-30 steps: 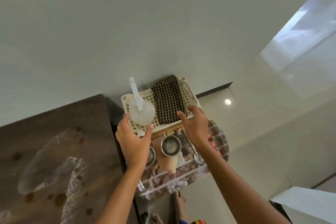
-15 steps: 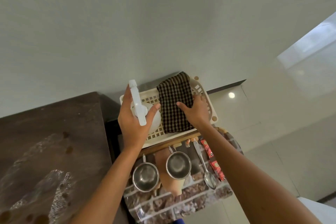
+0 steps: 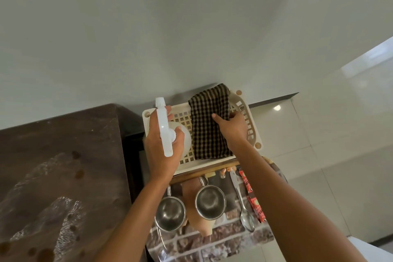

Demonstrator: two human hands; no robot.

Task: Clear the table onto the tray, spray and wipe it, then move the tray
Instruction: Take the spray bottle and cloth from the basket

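Beside the brown table (image 3: 59, 166), a cream tray (image 3: 254, 132): left hand (image 3: 162, 151) grips the spray bottle (image 3: 164, 130), right hand (image 3: 232, 127) pinches the checked cloth (image 3: 209, 125), apparently fetching cleaning tools.

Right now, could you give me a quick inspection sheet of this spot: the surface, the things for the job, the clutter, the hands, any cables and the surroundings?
Surface: dark brown table at left, with wet smears and round spots.
Job's things: white spray bottle and checked cloth, both over the cream slotted basket.
Clutter: patterned tray below the basket holding two steel cups, a spoon and red sachets.
Hands: left hand closed round the spray bottle; right hand on the cloth, fingers spread over it.
Cables: nothing seen.
Surroundings: plain pale wall, glossy pale floor tiles at right.
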